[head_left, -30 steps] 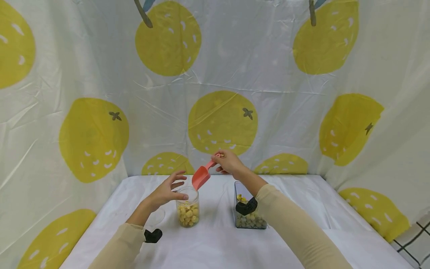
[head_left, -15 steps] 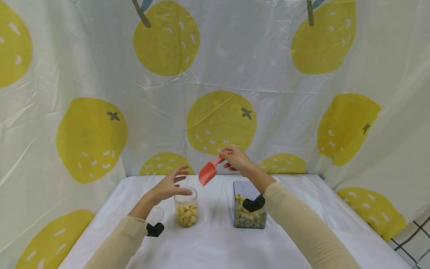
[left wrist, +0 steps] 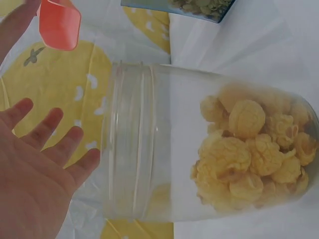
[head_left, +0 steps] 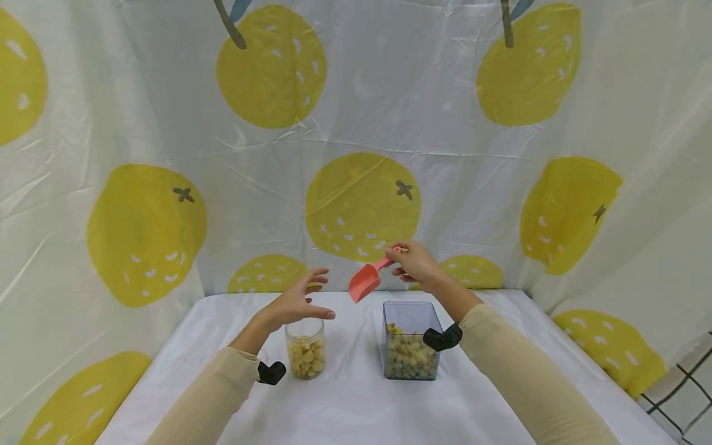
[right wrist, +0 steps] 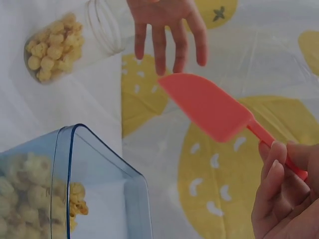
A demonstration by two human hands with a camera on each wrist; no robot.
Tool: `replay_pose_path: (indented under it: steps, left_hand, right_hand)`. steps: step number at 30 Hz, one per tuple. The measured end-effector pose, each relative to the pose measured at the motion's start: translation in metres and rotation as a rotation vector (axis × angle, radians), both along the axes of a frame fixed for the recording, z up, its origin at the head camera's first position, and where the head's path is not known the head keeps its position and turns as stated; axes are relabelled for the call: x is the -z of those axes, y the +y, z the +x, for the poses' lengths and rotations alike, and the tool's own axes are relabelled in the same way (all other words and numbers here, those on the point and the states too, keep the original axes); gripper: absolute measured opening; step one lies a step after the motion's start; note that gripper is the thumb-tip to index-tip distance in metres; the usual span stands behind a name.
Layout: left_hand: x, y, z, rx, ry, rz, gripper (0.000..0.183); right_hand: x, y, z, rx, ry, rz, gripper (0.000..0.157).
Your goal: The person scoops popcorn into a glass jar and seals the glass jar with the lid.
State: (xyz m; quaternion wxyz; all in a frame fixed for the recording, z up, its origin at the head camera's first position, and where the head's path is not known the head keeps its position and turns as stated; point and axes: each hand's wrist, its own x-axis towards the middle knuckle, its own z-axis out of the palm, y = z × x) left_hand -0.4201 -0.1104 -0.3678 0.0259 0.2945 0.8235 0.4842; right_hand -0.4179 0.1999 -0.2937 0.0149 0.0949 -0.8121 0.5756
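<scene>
In the head view my right hand (head_left: 414, 262) pinches the handle of a pink scoop (head_left: 365, 282), whose blade tilts down to the left. The right wrist view shows the scoop (right wrist: 207, 107) from its side, thumb and fingers around the handle. My left hand (head_left: 295, 303) is above the rim of a clear jar (head_left: 305, 358), fingers spread and holding nothing. Popcorn (left wrist: 249, 149) fills the lower part of that jar, as the left wrist view shows. A clear bluish rectangular container (head_left: 411, 364) with more popcorn (right wrist: 30, 189) stands to the right, below the right hand.
A white cloth covers the table (head_left: 345, 408). Behind it hangs a pale curtain (head_left: 356, 136) printed with yellow fruit. Part of a dark wire grid (head_left: 681, 395) shows at the lower right corner.
My right hand has carried the scoop from over the jar's mouth rightward, toward the rectangular container. The left hand has shifted slightly right and up, its fingers still spread.
</scene>
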Motion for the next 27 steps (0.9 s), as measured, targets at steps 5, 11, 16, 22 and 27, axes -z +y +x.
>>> replay_pose_path:
  steps: [5, 11, 16, 22, 27]
  left_hand:
    - [-0.004, 0.009, 0.001, 0.018, 0.006, 0.009, 0.099]
    - [-0.008, 0.019, -0.003, 0.031, 0.009, 0.025, 0.101]
    - [-0.011, 0.029, -0.003, 0.059, 0.001, 0.033, 0.103]
    - [-0.008, 0.043, -0.005, 0.078, 0.011, 0.01, 0.103]
    - [-0.005, 0.058, -0.006, 0.105, 0.017, -0.013, 0.102]
  right_hand:
    - [-0.002, 0.013, 0.006, 0.012, -0.01, -0.003, 0.034]
    - [-0.001, 0.027, 0.004, 0.024, 0.003, 0.006, 0.037]
    - [0.0, 0.038, 0.007, 0.027, 0.009, -0.009, 0.034]
    - [0.005, 0.052, 0.01, 0.027, -0.01, -0.031, 0.032]
    - [0.011, 0.065, 0.011, 0.056, -0.021, -0.048, 0.037]
